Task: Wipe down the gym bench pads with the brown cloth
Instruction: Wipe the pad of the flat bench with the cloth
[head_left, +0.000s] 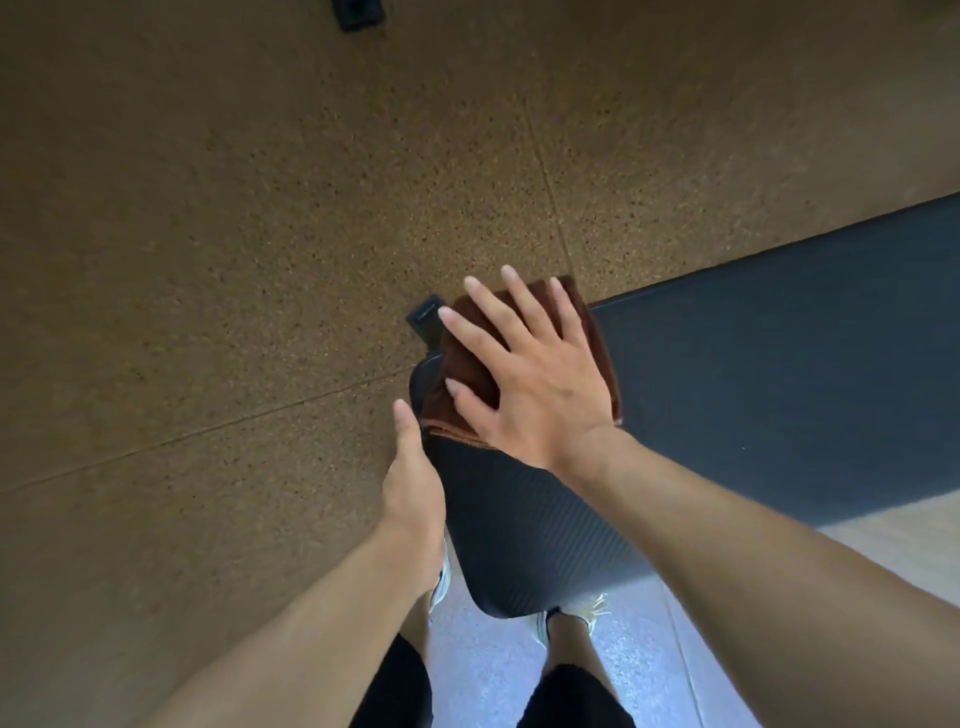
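Right hand (530, 374) flat on the cloth (470, 358), palm down, fingers straight and spread wide. Nothing pinched or gripped; it presses the cloth onto the pad (524, 514). Fingertips point away from the person, toward the pad's far end.

Left hand (413, 478) against the pad's left edge, just below the cloth. Thumb lies straight along the edge, tip near the cloth's near-left corner. The other fingers are hidden behind the hand and the pad; cannot tell whether they curl under it or hang loose.

Hands are close but not touching, the left lower and to the left of the right.

Cloth: brown, folded into a rough rectangle, lying on the far end of the pad. Most of it sits under the right palm and fingers. Its folded near edge shows below the right thumb; its far edge reaches the fingertips.

Pad: dark, ribbed surface, rounded corners, running from the person's feet out to the cloth.

A black bracket (428, 319) pokes out just beyond the pad's far-left corner, beside the cloth.

To the right, a dark blue mat (779, 374) lies on the floor, its corner next to the cloth.

Floor (260, 234) is brown, speckled, with thin seams. Near the feet it turns pale.

Pale shoes (543, 623) show below the pad's near end.
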